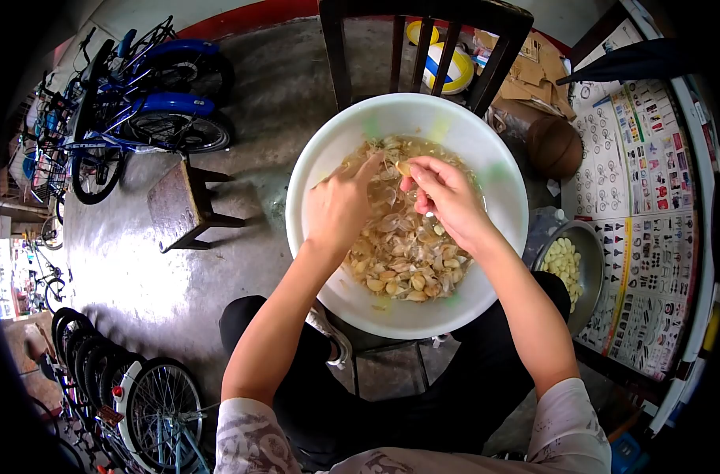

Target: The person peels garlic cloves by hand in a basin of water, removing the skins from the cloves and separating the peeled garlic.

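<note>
A wide white plastic basin (313, 272) in front of me holds water, loose papery skins and many garlic cloves (418, 281). Over its right half, my right hand (452, 197) pinches a garlic clove (404, 168) between thumb and fingertips. A small pale piece shows under its lower fingers. My left hand (338, 207) is over the basin's left side, back upward, with its index finger stretched toward the clove and apart from it. Its thumb and lower fingers are mostly hidden; I see nothing held in it.
Right of the basin, a metal bowl (590, 280) holds peeled cloves. A dark wooden chair (376, 16) stands behind the basin, with a ball (452, 69) beyond it. A basketball (554, 148) lies right. Leftward are a wooden stool (178, 204) and several bicycles (174, 118).
</note>
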A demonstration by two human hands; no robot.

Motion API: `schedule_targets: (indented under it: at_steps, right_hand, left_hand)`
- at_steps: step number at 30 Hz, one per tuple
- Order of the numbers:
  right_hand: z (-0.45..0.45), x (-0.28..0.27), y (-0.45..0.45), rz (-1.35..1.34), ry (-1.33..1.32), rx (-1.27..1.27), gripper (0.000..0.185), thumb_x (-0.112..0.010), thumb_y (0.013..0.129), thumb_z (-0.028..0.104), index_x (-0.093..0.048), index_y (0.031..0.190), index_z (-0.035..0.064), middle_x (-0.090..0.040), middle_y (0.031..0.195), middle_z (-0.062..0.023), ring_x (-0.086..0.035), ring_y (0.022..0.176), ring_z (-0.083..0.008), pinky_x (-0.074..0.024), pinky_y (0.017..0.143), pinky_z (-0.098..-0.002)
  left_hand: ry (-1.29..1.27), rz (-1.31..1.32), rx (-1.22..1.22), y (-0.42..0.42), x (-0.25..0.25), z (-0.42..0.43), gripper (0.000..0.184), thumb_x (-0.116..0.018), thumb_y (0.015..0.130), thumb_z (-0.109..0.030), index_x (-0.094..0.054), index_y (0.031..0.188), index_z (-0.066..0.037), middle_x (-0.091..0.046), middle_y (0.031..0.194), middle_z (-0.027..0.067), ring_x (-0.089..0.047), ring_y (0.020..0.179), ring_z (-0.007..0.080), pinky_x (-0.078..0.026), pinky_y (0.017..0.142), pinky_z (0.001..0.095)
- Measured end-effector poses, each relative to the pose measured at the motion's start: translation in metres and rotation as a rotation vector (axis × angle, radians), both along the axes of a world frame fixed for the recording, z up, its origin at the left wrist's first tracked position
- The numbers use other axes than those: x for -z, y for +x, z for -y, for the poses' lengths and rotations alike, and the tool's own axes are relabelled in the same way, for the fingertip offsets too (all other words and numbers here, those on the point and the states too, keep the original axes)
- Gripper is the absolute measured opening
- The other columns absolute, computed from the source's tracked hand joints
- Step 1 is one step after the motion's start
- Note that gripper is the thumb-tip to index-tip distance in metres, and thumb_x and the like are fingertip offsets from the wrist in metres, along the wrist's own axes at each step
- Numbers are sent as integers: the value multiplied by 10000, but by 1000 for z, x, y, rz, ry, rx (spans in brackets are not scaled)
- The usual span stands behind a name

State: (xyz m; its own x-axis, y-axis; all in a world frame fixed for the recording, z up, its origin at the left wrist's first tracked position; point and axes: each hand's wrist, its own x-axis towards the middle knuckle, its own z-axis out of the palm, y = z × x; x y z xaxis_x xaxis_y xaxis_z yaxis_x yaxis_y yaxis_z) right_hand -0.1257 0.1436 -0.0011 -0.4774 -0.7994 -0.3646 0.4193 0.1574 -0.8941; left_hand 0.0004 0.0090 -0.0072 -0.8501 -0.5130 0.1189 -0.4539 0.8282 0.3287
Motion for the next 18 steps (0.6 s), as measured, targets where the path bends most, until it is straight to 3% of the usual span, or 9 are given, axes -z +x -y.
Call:
schedule_targets:
  at_steps: [2,5,8,10,13,18]
  right_hand:
    - [0,1,2,10,20,2,193,-515,1007,163,-588,1123,26,-600,859,-9,-486,629,-44,-430,576,-197]
    - [0,-1,5,22,56,-3,215,-525,1005,169,-578,1158,28,-562,846,2,-469,633,-43,-415,587,-200]
    - [-2,2,6,57,21,9,221,-544,996,169,-578,1162,27,-550,836,5,-463,630,-43,-403,578,-199]
    - [-2,5,5,87,-37,29,205,-561,986,166,-592,1129,23,-556,818,6,-475,620,-44,-405,558,-194]
    - [-3,7,5,236,-126,52,218,-580,973,154,-611,1134,9,-576,841,11,-470,624,-41,-396,561,-191]
    - [-3,2,8,191,-75,-23,221,-670,913,131,-674,1075,-20,-615,862,7,-489,672,-45,-413,614,-184]
  left_hand:
    - [62,20,-13,2,-1,0,283,-643,852,-207,-681,1131,-189,-705,872,61,-669,712,239,-511,584,359]
    - [62,-150,-37,2,7,5,312,-699,819,-184,-688,1131,-186,-699,797,73,-673,708,229,-512,604,338]
    - [259,-345,47,1,6,5,386,-741,799,-161,-655,1175,-133,-698,913,95,-697,793,227,-553,638,349]
    - [916,-555,154,-3,5,1,397,-734,794,-43,-647,1181,-57,-670,1052,107,-677,920,202,-577,737,329]
    - [980,-513,159,6,-7,-4,365,-689,816,28,-644,1177,-3,-625,1152,113,-639,1013,199,-581,814,311]
    - [1032,-573,150,11,-4,-6,289,-665,846,14,-673,1134,0,-624,1180,109,-647,986,184,-595,774,281]
